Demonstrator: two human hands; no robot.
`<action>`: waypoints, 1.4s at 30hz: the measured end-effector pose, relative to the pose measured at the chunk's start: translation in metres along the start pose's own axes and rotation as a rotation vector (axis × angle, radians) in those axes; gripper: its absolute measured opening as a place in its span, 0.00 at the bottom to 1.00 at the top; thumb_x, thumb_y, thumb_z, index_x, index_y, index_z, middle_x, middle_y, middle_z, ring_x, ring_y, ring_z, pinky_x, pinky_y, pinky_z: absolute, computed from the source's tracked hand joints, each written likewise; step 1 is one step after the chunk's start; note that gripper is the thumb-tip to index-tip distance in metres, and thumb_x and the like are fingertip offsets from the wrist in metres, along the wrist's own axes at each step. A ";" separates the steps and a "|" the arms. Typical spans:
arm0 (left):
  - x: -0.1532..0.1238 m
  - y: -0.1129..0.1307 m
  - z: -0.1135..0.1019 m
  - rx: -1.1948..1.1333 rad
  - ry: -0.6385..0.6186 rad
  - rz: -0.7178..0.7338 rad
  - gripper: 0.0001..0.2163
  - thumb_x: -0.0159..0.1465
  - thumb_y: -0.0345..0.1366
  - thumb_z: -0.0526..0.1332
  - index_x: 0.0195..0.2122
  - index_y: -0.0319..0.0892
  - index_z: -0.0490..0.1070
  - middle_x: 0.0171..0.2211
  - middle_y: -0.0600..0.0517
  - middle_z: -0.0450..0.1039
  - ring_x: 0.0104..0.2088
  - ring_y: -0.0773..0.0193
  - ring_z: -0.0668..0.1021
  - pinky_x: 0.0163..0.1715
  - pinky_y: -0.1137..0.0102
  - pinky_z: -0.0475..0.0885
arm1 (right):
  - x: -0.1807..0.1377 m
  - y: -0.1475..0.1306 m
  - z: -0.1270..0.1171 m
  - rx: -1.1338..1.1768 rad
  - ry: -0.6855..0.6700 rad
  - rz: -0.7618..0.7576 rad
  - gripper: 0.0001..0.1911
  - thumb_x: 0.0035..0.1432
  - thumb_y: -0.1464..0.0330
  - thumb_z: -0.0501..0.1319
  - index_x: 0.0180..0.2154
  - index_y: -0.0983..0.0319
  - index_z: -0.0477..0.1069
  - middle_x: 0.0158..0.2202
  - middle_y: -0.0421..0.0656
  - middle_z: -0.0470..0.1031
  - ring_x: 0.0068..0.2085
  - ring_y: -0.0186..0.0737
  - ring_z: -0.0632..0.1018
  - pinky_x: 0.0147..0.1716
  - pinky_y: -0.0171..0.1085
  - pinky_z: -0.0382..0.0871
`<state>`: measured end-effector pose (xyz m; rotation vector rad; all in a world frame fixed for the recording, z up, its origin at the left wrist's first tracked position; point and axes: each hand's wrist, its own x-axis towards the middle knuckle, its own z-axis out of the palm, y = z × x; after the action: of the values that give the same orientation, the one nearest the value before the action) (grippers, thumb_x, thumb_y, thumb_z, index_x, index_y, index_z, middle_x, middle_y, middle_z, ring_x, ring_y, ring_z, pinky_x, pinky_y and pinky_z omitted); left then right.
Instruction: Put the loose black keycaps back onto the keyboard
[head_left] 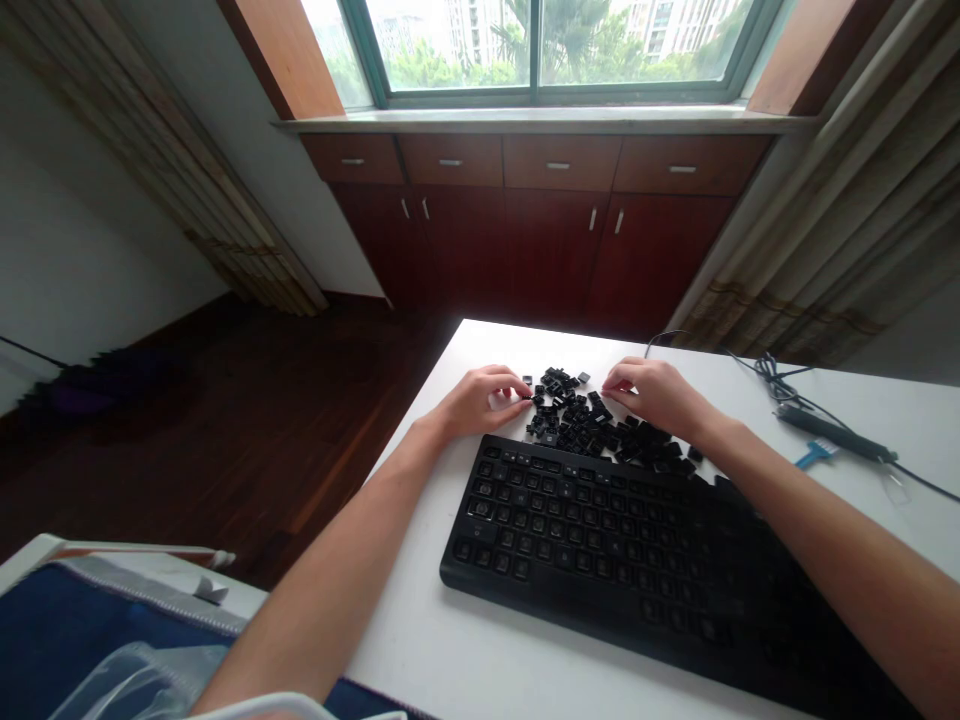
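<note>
A black keyboard lies at a slant on the white table, most of its key positions bare sockets. Behind its far edge is a loose pile of black keycaps. At the pile's left side, my left hand has thumb and forefinger closed on a small black keycap. On the other side of the pile, my right hand is closed with its fingertips together low over the tabletop; anything between them is too small to make out. My right forearm passes over the keyboard's right part and hides some of it.
On the table's right lie a blue brush, a dark power strip and a bundled black cable. The white table ends at its left edge above a dark wooden floor. Wooden cabinets stand beyond, under a window.
</note>
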<state>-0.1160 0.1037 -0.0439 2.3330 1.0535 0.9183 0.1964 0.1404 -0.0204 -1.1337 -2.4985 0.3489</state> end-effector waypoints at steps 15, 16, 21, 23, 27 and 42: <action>0.002 -0.002 0.003 0.212 0.083 -0.050 0.09 0.65 0.41 0.63 0.31 0.42 0.73 0.34 0.50 0.75 0.35 0.62 0.73 0.38 0.65 0.71 | -0.008 -0.006 0.009 -0.024 0.038 -0.034 0.12 0.66 0.65 0.57 0.34 0.61 0.76 0.42 0.47 0.78 0.37 0.42 0.79 0.39 0.41 0.73; 0.002 -0.002 0.004 0.230 0.090 -0.050 0.09 0.65 0.41 0.63 0.30 0.42 0.72 0.33 0.50 0.75 0.35 0.61 0.73 0.38 0.65 0.70 | -0.008 -0.006 0.009 -0.030 0.035 -0.036 0.12 0.67 0.65 0.56 0.35 0.61 0.76 0.42 0.47 0.79 0.36 0.42 0.79 0.39 0.41 0.73; 0.001 -0.003 0.006 0.315 0.140 -0.034 0.09 0.65 0.38 0.63 0.29 0.42 0.69 0.32 0.50 0.73 0.35 0.61 0.72 0.38 0.65 0.70 | -0.013 -0.010 0.000 -0.065 0.049 -0.033 0.12 0.67 0.63 0.56 0.38 0.61 0.76 0.43 0.48 0.78 0.36 0.43 0.79 0.39 0.42 0.72; 0.000 -0.004 0.007 0.363 0.159 -0.025 0.10 0.65 0.37 0.62 0.27 0.42 0.68 0.32 0.50 0.72 0.35 0.61 0.72 0.38 0.65 0.69 | -0.020 -0.014 -0.007 -0.069 0.074 -0.033 0.12 0.67 0.62 0.57 0.41 0.60 0.76 0.44 0.47 0.78 0.36 0.42 0.79 0.38 0.42 0.71; -0.001 -0.003 0.010 0.426 0.200 -0.033 0.10 0.63 0.35 0.62 0.25 0.41 0.67 0.30 0.50 0.70 0.32 0.63 0.71 0.36 0.66 0.69 | -0.045 -0.023 -0.025 -0.063 0.124 -0.075 0.10 0.67 0.62 0.58 0.42 0.58 0.76 0.45 0.45 0.78 0.38 0.41 0.80 0.38 0.40 0.73; -0.030 0.037 0.000 0.057 0.392 -0.234 0.08 0.70 0.38 0.58 0.41 0.40 0.73 0.39 0.49 0.75 0.41 0.62 0.78 0.41 0.67 0.76 | -0.180 -0.029 -0.053 -0.145 0.380 -0.042 0.11 0.63 0.64 0.63 0.47 0.53 0.74 0.46 0.40 0.79 0.43 0.45 0.82 0.44 0.42 0.75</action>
<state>-0.1129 0.0572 -0.0333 2.0586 1.4866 1.2958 0.3093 -0.0116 -0.0036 -1.0824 -2.2326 -0.0589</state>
